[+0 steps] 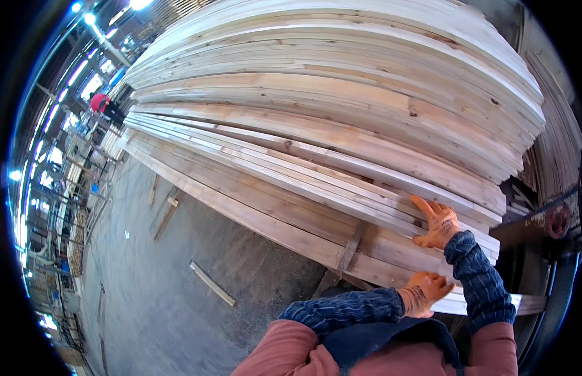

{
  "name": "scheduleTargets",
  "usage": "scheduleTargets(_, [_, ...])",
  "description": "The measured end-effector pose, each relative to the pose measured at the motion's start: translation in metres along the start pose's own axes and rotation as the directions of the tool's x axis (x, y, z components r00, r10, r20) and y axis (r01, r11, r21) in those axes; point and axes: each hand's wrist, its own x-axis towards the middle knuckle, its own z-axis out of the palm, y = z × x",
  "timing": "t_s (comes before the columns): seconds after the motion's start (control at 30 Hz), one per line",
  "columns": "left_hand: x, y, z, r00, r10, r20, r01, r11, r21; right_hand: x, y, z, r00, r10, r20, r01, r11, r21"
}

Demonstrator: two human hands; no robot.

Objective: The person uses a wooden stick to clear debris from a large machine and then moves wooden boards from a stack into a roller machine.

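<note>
A tall stack of long pale wooden boards [341, 113] fills the upper and middle view. My right hand [436, 223], in an orange glove, lies flat with fingers spread on the edges of boards near the stack's end. Lower down, my left hand [422, 292], also orange-gloved, rests with curled fingers on the end of a bottom board [472, 303]. Whether it grips the board I cannot make out. Both forearms wear dark blue knitted sleeves.
A grey concrete floor [153, 282] lies to the left, with loose wood strips [212, 283] on it. A person in a red top [100, 102] stands far off at the left. Dark machinery with a red wheel [559, 220] sits at the right.
</note>
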Motion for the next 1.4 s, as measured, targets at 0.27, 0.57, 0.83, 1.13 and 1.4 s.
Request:
scheduleTargets(0.27, [-0.08,-0.056,-0.076,0.914,-0.192,-0.358,0.142,0.976,-0.163,0.0,-0.004,0.02,1.0,-0.017,0.015,0.017,0.998,-0.054])
scheduleTargets(0.57, [-0.234,-0.095,-0.13,0.313,-0.374,-0.873,0.64,0.762,-0.097,0.007,-0.032,0.024,0.98,-0.182,-0.078,0.186,0.982,0.039])
scheduleTargets(0.83, [-0.225,-0.046,-0.072,0.002,-0.723,-0.691,0.508,0.596,-0.622,0.123,-0.188,-0.003,0.969,-0.244,-0.039,0.243,0.97,-0.015])
scheduleTargets(1.13, [-0.255,-0.023,-0.076,-0.068,-0.713,-0.698,0.547,0.558,-0.624,0.09,-0.189,-0.005,0.956,-0.275,0.098,0.27,0.961,0.057])
scheduleTargets(1.4, [-0.252,-0.069,-0.18,0.414,-0.458,-0.787,0.842,0.52,0.141,-0.044,-0.104,0.037,0.975,-0.224,0.008,0.222,0.968,0.117])
